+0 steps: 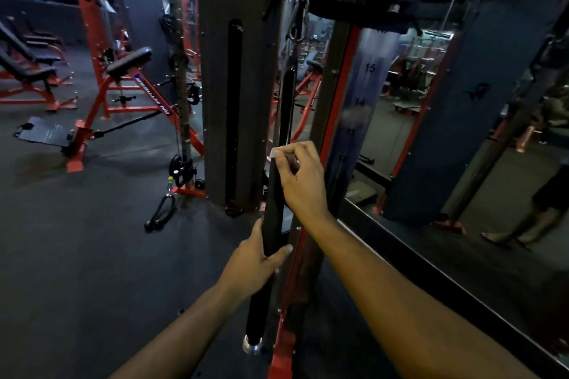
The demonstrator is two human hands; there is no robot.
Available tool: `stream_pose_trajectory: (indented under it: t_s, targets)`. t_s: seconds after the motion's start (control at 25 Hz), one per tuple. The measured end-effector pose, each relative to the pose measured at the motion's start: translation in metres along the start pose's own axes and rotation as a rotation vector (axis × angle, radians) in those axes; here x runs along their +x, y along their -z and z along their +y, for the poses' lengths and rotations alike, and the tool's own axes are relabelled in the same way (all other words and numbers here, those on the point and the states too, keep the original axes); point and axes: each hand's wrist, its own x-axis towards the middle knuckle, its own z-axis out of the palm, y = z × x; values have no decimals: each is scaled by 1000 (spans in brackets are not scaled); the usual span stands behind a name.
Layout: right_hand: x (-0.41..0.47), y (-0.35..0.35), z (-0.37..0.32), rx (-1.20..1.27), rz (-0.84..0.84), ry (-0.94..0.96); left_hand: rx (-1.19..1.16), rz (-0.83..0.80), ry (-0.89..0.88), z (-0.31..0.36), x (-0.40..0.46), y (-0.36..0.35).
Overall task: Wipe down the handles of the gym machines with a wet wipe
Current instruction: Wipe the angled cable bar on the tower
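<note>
The left hand (252, 264) grips the black bar (272, 224) (hanging upright). The right hand (300, 178) pinches a wipe (274, 153) against it.

A long black bar handle (271, 243) hangs straight down from a cable machine (243, 101). It is held low down by the left hand (255, 264), with the thumb on one side and fingers on the other. Higher up, a small white wet wipe (275, 153) is pinched against the bar by the right hand (300, 181). A red gym frame (101, 92) stands on the dark floor (92, 255).
</note>
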Motion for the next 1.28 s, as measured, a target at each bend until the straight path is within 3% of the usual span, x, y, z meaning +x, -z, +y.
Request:
stream_pose_trajectory:
  t_s: [0.2, 0.24, 0.32, 0.4, 0.52, 0.6, 0.8, 0.88, 1.08, 1.28]
  targets:
    - [-18, 5, 16, -10, 117, 29, 499, -325, -176, 13, 26, 41]
    - [-18, 9, 20, -27, 108, 38, 554, -256, -245, 23, 41, 63]
    - [-16, 17, 25, -33, 76, 51, 641, 30, -457, 45, 81, 106]
    - [-16, 25, 24, -43, 42, 81, 904, 187, -652, 78, 127, 137]
    - [-12, 34, 23, -95, -7, 121, 1494, 179, -849, 128, 194, 155]
    - [-9, 43, 21, -110, -44, 127, 1698, 115, -953, 147, 223, 157]
    - [-20, 77, 7, -216, -154, 167, 1510, -64, -1207, 170, 249, 129]
    - [-29, 87, 1, -321, -150, 147, 1487, -89, -1234, 177, 254, 122]
    - [-8, 89, -27, -514, -24, 98, 1366, -11, -1371, 177, 260, 124]
    - [38, 72, -55, -887, 32, 182, 1281, 96, -1348, 184, 257, 117]
